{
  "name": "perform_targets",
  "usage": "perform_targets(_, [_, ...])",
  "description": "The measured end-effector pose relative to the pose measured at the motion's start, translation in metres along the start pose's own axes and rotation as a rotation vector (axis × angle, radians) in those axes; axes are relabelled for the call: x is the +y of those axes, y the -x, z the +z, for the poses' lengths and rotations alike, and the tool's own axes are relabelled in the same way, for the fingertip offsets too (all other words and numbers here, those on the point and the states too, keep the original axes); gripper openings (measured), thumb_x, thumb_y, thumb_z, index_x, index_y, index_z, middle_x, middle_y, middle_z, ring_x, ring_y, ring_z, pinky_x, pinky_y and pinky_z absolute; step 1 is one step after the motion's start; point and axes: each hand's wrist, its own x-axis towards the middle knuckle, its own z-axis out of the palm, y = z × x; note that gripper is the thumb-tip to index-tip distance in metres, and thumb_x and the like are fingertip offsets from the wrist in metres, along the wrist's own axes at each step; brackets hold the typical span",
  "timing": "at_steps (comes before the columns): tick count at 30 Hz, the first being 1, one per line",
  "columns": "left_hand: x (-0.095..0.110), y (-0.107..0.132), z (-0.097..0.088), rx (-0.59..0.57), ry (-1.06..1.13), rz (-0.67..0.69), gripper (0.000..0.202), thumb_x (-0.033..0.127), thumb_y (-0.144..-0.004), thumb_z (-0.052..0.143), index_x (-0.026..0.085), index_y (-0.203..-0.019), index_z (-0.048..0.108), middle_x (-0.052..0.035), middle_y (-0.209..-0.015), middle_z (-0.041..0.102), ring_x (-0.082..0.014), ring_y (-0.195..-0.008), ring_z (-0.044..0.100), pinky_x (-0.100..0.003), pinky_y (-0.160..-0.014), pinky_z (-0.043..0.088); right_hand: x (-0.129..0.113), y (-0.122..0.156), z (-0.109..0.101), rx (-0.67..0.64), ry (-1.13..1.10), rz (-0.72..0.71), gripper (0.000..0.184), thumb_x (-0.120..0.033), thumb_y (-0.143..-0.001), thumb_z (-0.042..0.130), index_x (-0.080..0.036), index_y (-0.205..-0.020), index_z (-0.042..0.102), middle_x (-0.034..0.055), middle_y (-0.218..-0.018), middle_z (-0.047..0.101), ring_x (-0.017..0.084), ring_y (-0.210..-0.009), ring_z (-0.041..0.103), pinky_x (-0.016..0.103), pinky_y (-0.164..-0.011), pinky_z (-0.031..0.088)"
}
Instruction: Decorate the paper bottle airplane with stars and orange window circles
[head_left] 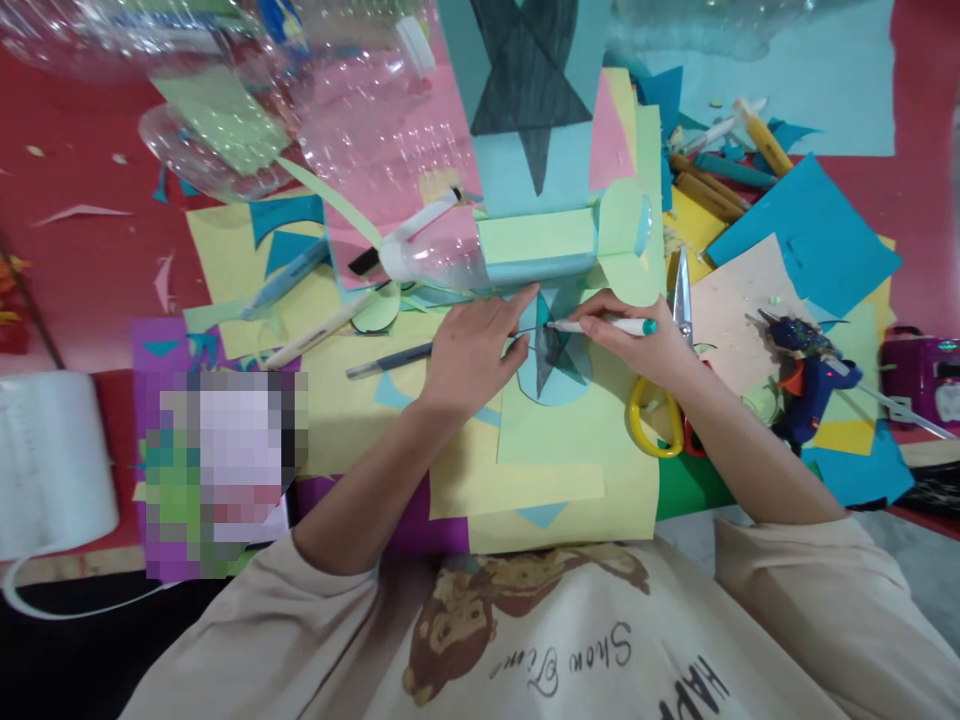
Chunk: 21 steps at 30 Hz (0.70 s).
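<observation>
My right hand (637, 335) grips a white marker pen (611, 325) with a teal end. Its tip touches a star (551, 350) that is partly filled in dark green and black. The star is on a light blue piece of paper (534, 385) with a rounded lower edge, lying on a pale green sheet (517, 440). My left hand (472, 350) rests flat beside the star, fingers extended at the paper's left edge. A dark grey pen (386, 360) lies with one end at or under that hand; I cannot tell which.
Beyond the hands lies a plastic bottle (442, 260) wrapped in paper. Yellow-handled scissors (656, 415) and a blue glue gun (814, 390) are on the right. Clear bottles (352, 110) fill the back left, and a white roll (52, 465) stands at the left edge.
</observation>
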Motion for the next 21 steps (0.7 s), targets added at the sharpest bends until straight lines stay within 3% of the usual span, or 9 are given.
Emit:
perform_targets(6, [-0.001,0.002,0.000,0.024,0.024,0.011,0.050,0.021,-0.086,0.046,0.018,-0.135,0.052,-0.0033,-0.082,0.066,-0.0206,-0.081,0.060,-0.033,-0.077,0.043,0.001,-0.001,0.000,0.088,0.010,0.064,0.014,-0.019,-0.079,0.055,-0.018,-0.068,0.064,-0.0009,-0.062,0.057,0.013,-0.063,0.051,0.028,-0.062,0.040])
perform_targets(9, [-0.004,0.004,-0.001,0.040,0.084,0.028,0.050,0.017,-0.086,0.041,0.016,-0.135,0.052,-0.0030,-0.084,0.067,-0.0190,-0.081,0.061,-0.033,-0.080,0.044,0.006,-0.002,0.000,0.119,-0.067,0.049,0.015,-0.020,-0.080,0.054,-0.019,-0.073,0.067,-0.0006,-0.064,0.060,0.015,-0.066,0.056,0.028,-0.064,0.044])
perform_targets(13, [-0.008,0.006,-0.005,0.016,0.157,0.026,0.047,0.017,-0.086,0.042,0.018,-0.131,0.054,-0.0030,-0.089,0.067,-0.0175,-0.085,0.061,-0.032,-0.084,0.046,0.009,-0.003,-0.001,0.026,-0.155,0.014,0.019,-0.028,-0.085,0.055,-0.020,-0.089,0.071,0.0009,-0.072,0.065,0.015,-0.069,0.060,0.029,-0.068,0.046])
perform_targets(17, [-0.010,0.007,-0.009,-0.029,0.179,0.026,0.046,0.019,-0.088,0.043,0.017,-0.132,0.053,-0.0075,-0.104,0.063,-0.0186,-0.088,0.059,-0.033,-0.082,0.048,0.004,-0.003,-0.003,-0.038,-0.097,0.014,0.020,-0.034,-0.085,0.059,-0.019,-0.086,0.071,0.0011,-0.071,0.064,0.013,-0.064,0.055,0.026,-0.058,0.041])
perform_targets(21, [-0.010,0.006,-0.009,-0.030,0.082,0.072,0.044,0.024,-0.087,0.047,0.017,-0.129,0.056,-0.0084,-0.103,0.062,-0.0231,-0.097,0.059,-0.037,-0.085,0.045,0.004,-0.001,-0.002,-0.016,-0.093,0.020,0.020,-0.038,-0.084,0.064,-0.018,-0.080,0.067,0.0000,-0.067,0.062,0.011,-0.062,0.052,0.024,-0.055,0.037])
